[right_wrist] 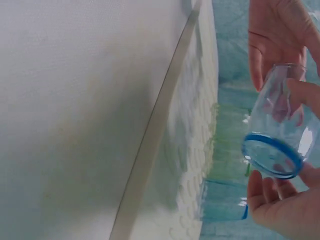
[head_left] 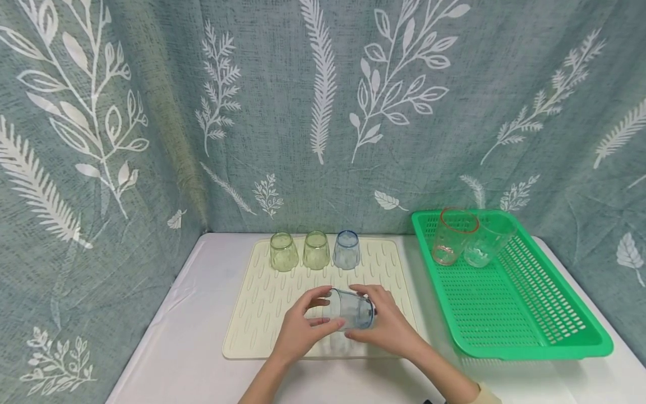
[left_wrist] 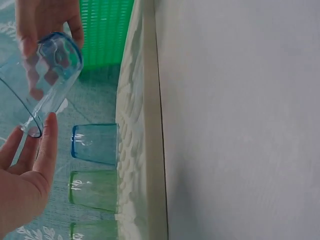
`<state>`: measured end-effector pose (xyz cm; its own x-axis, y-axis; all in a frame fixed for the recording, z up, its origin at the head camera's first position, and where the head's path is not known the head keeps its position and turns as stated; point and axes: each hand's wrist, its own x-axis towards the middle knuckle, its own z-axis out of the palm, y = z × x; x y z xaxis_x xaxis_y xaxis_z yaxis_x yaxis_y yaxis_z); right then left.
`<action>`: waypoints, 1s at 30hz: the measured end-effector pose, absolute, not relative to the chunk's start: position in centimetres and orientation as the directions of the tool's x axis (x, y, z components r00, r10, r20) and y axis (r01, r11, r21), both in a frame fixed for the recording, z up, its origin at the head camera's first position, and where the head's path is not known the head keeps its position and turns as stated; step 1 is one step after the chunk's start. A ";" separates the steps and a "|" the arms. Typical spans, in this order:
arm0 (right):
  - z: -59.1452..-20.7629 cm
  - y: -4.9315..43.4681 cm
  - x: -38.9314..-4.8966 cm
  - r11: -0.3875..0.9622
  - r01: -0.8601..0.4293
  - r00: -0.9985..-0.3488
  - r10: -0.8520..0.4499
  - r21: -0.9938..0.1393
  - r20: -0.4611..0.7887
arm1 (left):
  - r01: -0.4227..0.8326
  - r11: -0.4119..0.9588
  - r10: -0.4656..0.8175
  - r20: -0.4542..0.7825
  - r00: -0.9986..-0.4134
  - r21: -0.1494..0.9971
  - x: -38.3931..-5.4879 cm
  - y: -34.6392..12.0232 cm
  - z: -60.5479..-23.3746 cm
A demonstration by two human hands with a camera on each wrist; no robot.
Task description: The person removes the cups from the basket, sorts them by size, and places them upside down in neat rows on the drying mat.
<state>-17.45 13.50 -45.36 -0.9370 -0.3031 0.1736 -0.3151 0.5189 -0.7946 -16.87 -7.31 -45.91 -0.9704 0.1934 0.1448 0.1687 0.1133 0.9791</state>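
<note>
Both hands hold a clear blue-tinted drinking glass (head_left: pixel 350 311) on its side above the cream ridged drying mat (head_left: pixel 242 331). My left hand (head_left: pixel 305 325) grips the left end, its thumb in front and fingers behind. At the other end, my right hand (head_left: pixel 386 322) has its fingers and thumb around the thick blue end (right_wrist: pixel 272 155). Along the mat's back stand two green glasses (head_left: pixel 284 253) (head_left: pixel 316 251) and a blue glass (head_left: pixel 346 251), mouths down in a row.
Right of the mat is a green slotted basket (head_left: pixel 520 352). A red-rimmed glass (head_left: pixel 449 238) and a clear glass (head_left: pixel 484 244) lean in its back part. White cloth (head_left: pixel 187 314) covers the table, and a patterned curtain (head_left: pixel 272 112) hangs behind and at both sides.
</note>
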 end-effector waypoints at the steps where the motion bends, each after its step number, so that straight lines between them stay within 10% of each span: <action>1: -45.3 13.5 -17.5 0.486 -0.306 -0.939 -0.294 -0.819 0.176 | 0.158 0.090 0.185 0.139 -0.973 0.983 -16.9 -7.3 -45.9; 8: -45.2 13.1 -17.4 0.090 -0.026 -0.974 -0.225 -0.996 0.005 | 0.081 -0.131 0.155 0.101 -0.983 0.988 -17.0 -7.3 -46.2; 16: -45.1 12.2 -17.0 -0.316 0.233 -0.946 -0.291 -0.920 -0.140 | 0.002 -0.361 0.112 0.046 -0.993 0.933 -16.7 -6.8 -46.1; 30: -45.2 11.4 -17.1 -0.426 0.262 -0.952 -0.260 -0.866 -0.160 | -0.023 -0.388 0.130 0.030 -0.991 0.921 -16.4 -7.1 -46.2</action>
